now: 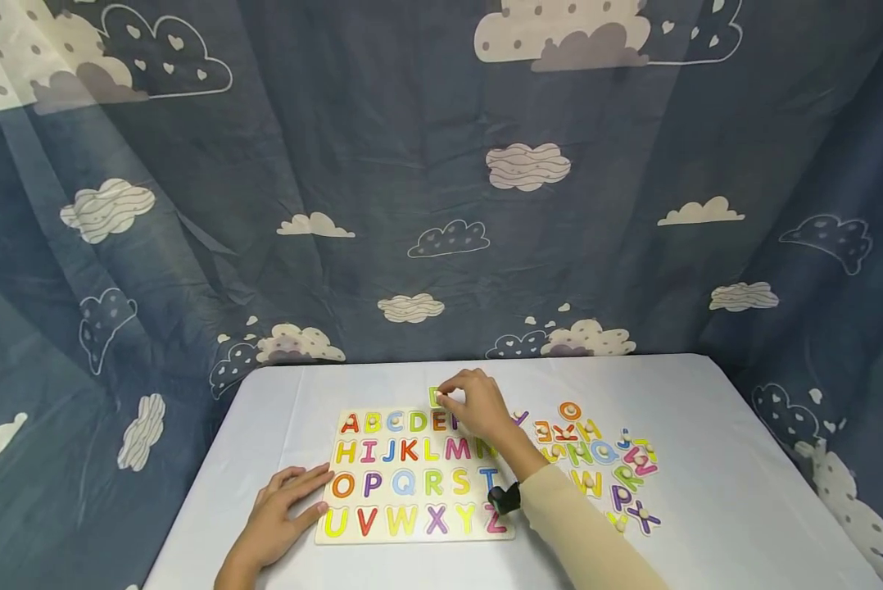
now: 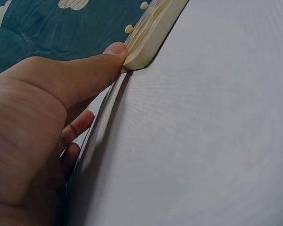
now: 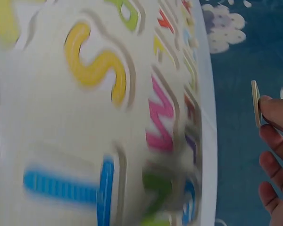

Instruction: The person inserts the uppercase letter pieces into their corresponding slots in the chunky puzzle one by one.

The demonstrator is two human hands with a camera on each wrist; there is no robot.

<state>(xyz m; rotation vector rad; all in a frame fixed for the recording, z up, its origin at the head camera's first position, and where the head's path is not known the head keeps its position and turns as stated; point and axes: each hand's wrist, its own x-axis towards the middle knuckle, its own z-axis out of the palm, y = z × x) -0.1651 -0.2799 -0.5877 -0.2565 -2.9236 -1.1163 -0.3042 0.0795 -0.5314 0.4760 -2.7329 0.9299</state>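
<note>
A cream alphabet puzzle board [image 1: 415, 539] lies on the white table, with rows of coloured letters. My left hand [image 1: 283, 508] rests at its left edge, fingers extended. In the left wrist view, the thumb of my left hand [image 2: 42, 99] touches the corner of the board [image 2: 148, 52]. Above the board's top row, my right hand [image 1: 478, 403] pinches a green letter piece [image 1: 434, 398], partly hidden by the fingers. The right wrist view shows the piece edge-on [image 3: 255, 106] between thumb and fingers of my right hand [image 3: 279, 146]. Knobs show on several top-row letters, such as the A [image 1: 349, 424].
Loose letter pieces with knobs lie scattered right of the board, among them an orange O [image 1: 570, 410], a yellow W [image 1: 586, 483] and a purple X [image 1: 644, 518]. The white table [image 1: 744, 508] meets a dark blue cloud-patterned curtain [image 1: 382, 164] at the back.
</note>
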